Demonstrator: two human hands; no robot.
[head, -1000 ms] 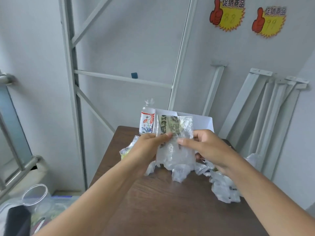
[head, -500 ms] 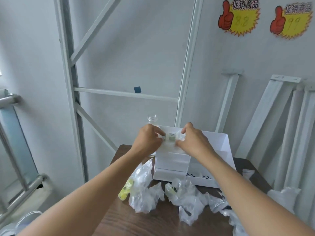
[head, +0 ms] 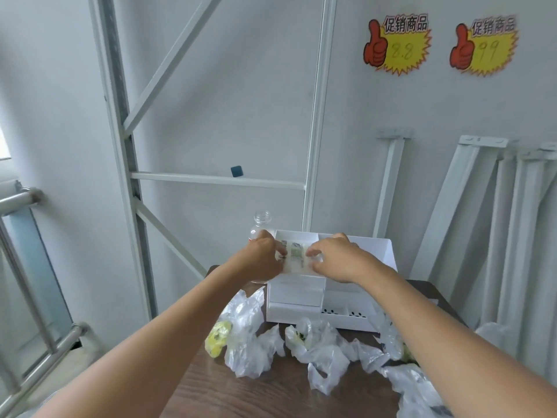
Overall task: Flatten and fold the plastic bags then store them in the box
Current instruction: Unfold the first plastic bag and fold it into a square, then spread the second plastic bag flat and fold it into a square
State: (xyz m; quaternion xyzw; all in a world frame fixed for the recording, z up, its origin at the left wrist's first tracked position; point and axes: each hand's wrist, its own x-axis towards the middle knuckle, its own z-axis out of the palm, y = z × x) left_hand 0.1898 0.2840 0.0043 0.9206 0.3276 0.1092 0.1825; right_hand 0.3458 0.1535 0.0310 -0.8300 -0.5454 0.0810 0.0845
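Both hands are holding a folded plastic bag at the white box.

The left hand (head: pixel 261 260) is pinching the left edge of the folded plastic bag (head: pixel 297 257) with curled fingers, and the right hand (head: pixel 339 260) is pinching its right edge the same way. The bag, clear with a green printed patch, is being held flat over the rear-left compartment of the white divided box (head: pixel 376 251). Whether it is resting on the divider cannot be told. A clear uncapped bottle (head: pixel 262 220) is standing just beside the box's rear-left corner, partly hidden by the left hand. Crumpled plastic bags (head: pixel 319 348) are lying loose on the brown wooden table (head: pixel 241 393) in front of the box, one showing yellow. White metal rails (head: pixel 452 206) are leaning on the wall at the right, below two price stickers (head: pixel 394 45).
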